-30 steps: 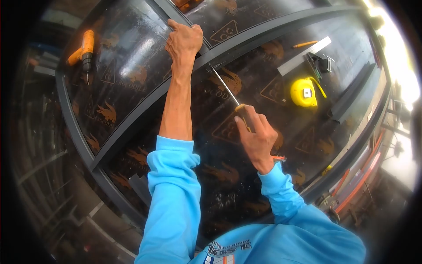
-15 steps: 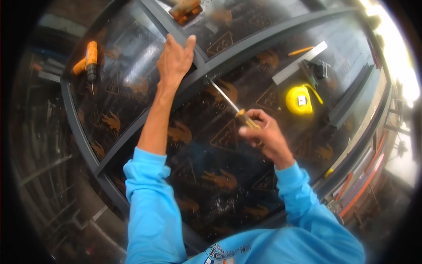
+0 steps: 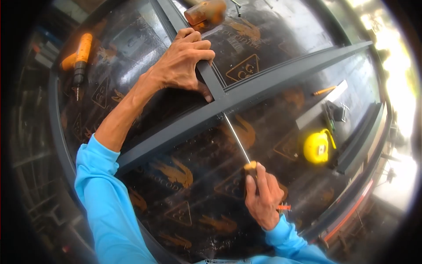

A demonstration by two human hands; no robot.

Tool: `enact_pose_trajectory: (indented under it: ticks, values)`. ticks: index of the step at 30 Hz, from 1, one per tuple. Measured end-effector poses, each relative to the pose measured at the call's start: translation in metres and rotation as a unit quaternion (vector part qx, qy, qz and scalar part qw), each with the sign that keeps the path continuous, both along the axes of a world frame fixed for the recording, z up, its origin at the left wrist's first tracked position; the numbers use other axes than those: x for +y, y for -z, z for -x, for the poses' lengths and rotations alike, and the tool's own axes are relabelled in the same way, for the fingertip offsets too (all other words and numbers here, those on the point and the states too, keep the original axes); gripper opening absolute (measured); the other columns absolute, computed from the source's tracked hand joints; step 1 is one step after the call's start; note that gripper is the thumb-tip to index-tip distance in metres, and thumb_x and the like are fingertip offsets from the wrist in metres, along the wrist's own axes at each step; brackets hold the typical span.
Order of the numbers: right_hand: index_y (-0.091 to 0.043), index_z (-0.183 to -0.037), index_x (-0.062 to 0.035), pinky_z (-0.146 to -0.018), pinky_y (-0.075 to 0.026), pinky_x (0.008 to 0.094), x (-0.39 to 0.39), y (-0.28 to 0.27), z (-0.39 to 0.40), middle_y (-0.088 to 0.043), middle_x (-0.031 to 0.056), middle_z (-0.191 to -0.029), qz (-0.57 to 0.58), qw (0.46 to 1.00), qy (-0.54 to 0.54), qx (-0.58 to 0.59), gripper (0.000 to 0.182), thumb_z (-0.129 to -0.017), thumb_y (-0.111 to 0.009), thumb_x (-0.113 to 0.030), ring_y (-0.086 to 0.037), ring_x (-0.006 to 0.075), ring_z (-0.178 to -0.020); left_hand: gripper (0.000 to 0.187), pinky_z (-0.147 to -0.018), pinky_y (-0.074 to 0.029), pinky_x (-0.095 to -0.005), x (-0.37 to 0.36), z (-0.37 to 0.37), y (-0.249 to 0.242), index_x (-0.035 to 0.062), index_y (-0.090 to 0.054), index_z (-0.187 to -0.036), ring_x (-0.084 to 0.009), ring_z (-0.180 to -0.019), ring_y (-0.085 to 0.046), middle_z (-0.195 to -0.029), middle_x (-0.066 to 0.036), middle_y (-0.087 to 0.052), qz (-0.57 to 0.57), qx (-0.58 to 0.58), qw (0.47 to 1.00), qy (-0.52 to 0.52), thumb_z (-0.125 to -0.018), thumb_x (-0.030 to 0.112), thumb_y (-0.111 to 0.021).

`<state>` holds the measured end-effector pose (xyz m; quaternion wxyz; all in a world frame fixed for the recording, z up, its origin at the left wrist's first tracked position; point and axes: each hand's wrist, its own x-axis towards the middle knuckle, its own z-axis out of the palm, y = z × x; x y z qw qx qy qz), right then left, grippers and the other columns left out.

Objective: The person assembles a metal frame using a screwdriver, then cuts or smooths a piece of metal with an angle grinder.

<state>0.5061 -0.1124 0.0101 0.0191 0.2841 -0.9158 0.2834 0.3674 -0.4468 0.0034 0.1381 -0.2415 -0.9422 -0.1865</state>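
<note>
A dark grey metal frame (image 3: 263, 86) lies across the black printed board, a short bar (image 3: 212, 83) meeting its long crossbar at a joint. My left hand (image 3: 187, 59) is closed around that short bar, its thumb pressed down beside the joint. In my right hand (image 3: 265, 198) is a screwdriver (image 3: 237, 138), gripped by its yellowish-brown handle. The long shank slants up to the left, and its tip reaches the lower edge of the crossbar near the joint. Whether the tip sits in a screw is too small to tell.
An orange drill (image 3: 82, 55) lies at the left; another orange tool (image 3: 204, 13) is at the top. To the right are a yellow tape measure (image 3: 316, 147), a pencil (image 3: 324, 90), a pale metal strip (image 3: 321, 105) and a dark grey profile (image 3: 361, 138).
My left hand has gone from lying over the short bar to gripping it at the joint. The screwdriver is steeper, with my right hand lower in view. The camera view has shifted.
</note>
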Motion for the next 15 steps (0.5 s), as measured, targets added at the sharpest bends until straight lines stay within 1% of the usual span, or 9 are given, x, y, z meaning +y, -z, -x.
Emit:
enact_pose_trajectory:
  ticks: [5,7,8,9,10,12,13,14,15]
  values:
    - [-0.058,-0.115,0.0082,-0.056,-0.047,0.0321,0.000,-0.005,0.008,-0.063,0.0138,-0.080,0.056,0.992,0.007,-0.116,0.037,-0.081,-0.068,-0.004,-0.058,0.0228,-0.063,0.053,-0.092,-0.032,-0.0375,-0.004,0.007,0.008,0.0119,-0.052,-0.069,-0.0197,-0.081,-0.047,-0.075,0.000,-0.045,-0.025,0.071,0.997,0.022,-0.040,0.041,-0.085]
    - [-0.059,-0.112,0.0122,-0.048,-0.043,0.0269,0.005,-0.019,0.023,-0.062,0.0134,-0.077,0.239,0.828,0.140,-0.487,0.035,-0.086,-0.062,-0.011,-0.055,0.0154,-0.058,0.054,-0.091,-0.032,-0.0366,-0.003,0.005,0.014,0.0123,-0.051,-0.070,-0.0199,-0.079,-0.047,-0.075,0.000,-0.044,-0.027,0.076,0.996,0.025,-0.039,0.042,-0.085]
    - [-0.059,-0.111,0.0128,-0.046,-0.040,0.0250,0.008,-0.024,0.033,-0.061,0.0136,-0.077,0.340,0.681,0.198,-0.618,0.036,-0.088,-0.061,-0.014,-0.053,0.0133,-0.057,0.054,-0.091,-0.032,-0.0366,-0.004,0.005,0.014,0.0123,-0.051,-0.070,-0.0199,-0.079,-0.047,-0.075,0.000,-0.044,-0.039,0.062,0.997,0.025,-0.039,0.042,-0.085]
    - [-0.058,-0.114,0.0129,-0.043,-0.036,0.0221,0.013,-0.024,0.039,-0.060,0.0156,-0.077,0.364,0.608,0.231,-0.667,0.040,-0.088,-0.060,-0.018,-0.051,0.0124,-0.053,0.048,-0.087,-0.030,-0.0379,-0.006,0.005,0.010,0.0126,-0.054,-0.072,-0.0186,-0.079,-0.045,-0.075,-0.001,-0.046,-0.047,0.052,0.997,0.041,-0.050,0.045,-0.081]
    - [-0.058,-0.114,0.0129,-0.043,-0.036,0.0221,0.013,-0.022,0.040,-0.060,0.0156,-0.077,0.367,0.606,0.241,-0.664,0.040,-0.088,-0.060,-0.018,-0.051,0.0124,-0.053,0.043,-0.083,-0.028,-0.0393,-0.007,0.012,0.008,0.0130,-0.057,-0.074,-0.0173,-0.080,-0.043,-0.076,-0.001,-0.047,-0.054,0.052,0.995,0.066,-0.061,0.048,-0.078]
    - [-0.057,-0.114,0.0119,-0.043,-0.036,0.0221,0.015,-0.022,0.041,-0.060,0.0142,-0.077,0.386,0.526,0.230,-0.722,0.041,-0.087,-0.064,-0.018,-0.050,0.0115,-0.052,0.043,-0.083,-0.028,-0.0396,-0.009,0.013,0.010,0.0137,-0.056,-0.073,-0.0175,-0.078,-0.044,-0.074,-0.001,-0.046,-0.081,0.058,0.991,0.085,-0.060,0.048,-0.078]
    - [-0.059,-0.113,0.0096,-0.047,-0.041,0.0231,0.013,-0.023,0.031,-0.061,0.0113,-0.079,0.340,0.637,0.221,-0.656,0.041,-0.081,-0.071,-0.014,-0.054,0.0134,-0.057,0.043,-0.082,-0.028,-0.0391,-0.009,0.014,0.008,0.0137,-0.056,-0.073,-0.0176,-0.077,-0.044,-0.074,-0.001,-0.046,-0.064,0.059,0.993,0.080,-0.060,0.048,-0.078]
    - [-0.060,-0.109,0.0072,-0.054,-0.047,0.0252,0.010,-0.022,0.022,-0.063,0.0101,-0.080,0.196,0.806,0.185,-0.528,0.041,-0.074,-0.077,-0.008,-0.059,0.0149,-0.064,0.043,-0.082,-0.028,-0.0386,-0.009,0.013,0.007,0.0137,-0.055,-0.073,-0.0176,-0.077,-0.044,-0.074,-0.001,-0.047,-0.048,0.056,0.995,0.074,-0.060,0.047,-0.078]
    - [-0.061,-0.108,0.0069,-0.056,-0.048,0.0255,0.005,-0.016,0.020,-0.063,0.0105,-0.080,0.123,0.924,0.124,-0.340,0.041,-0.073,-0.078,-0.006,-0.059,0.0143,-0.066,0.043,-0.082,-0.028,-0.0386,-0.009,0.013,0.006,0.0137,-0.055,-0.073,-0.0176,-0.077,-0.044,-0.074,-0.001,-0.047,-0.049,0.055,0.995,0.073,-0.060,0.047,-0.078]
